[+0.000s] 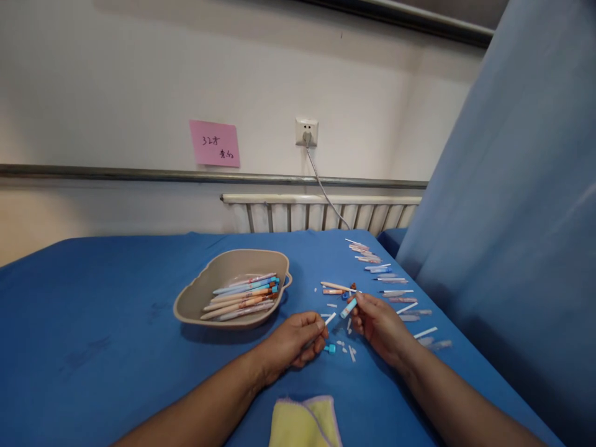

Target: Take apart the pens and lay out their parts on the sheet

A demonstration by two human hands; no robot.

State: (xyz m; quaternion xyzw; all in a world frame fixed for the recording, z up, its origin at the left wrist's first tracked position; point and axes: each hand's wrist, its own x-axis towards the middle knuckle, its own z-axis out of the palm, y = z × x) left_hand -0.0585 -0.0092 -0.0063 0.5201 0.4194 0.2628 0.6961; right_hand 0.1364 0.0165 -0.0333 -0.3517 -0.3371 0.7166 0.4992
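Observation:
My left hand (298,340) is closed, thumb against fingers, on a thin white stick (330,319) that points up and to the right. A short gap away, my right hand (379,324) pinches a light-blue pen barrel (348,308), tilted with its lower end toward my left hand. Under and between the hands lie small white pieces (352,353) and a turquoise pen part (330,349). Just beyond are an orange pen barrel (333,292) and a pale peach pen barrel (336,286).
Left of my hands stands a beige basin (195,304) holding several pens (242,301). Rows of pen parts (391,292) line the right side of the blue-covered table (116,372). A yellow cloth (302,425) lies in front. A blue curtain (521,186) hangs at the right.

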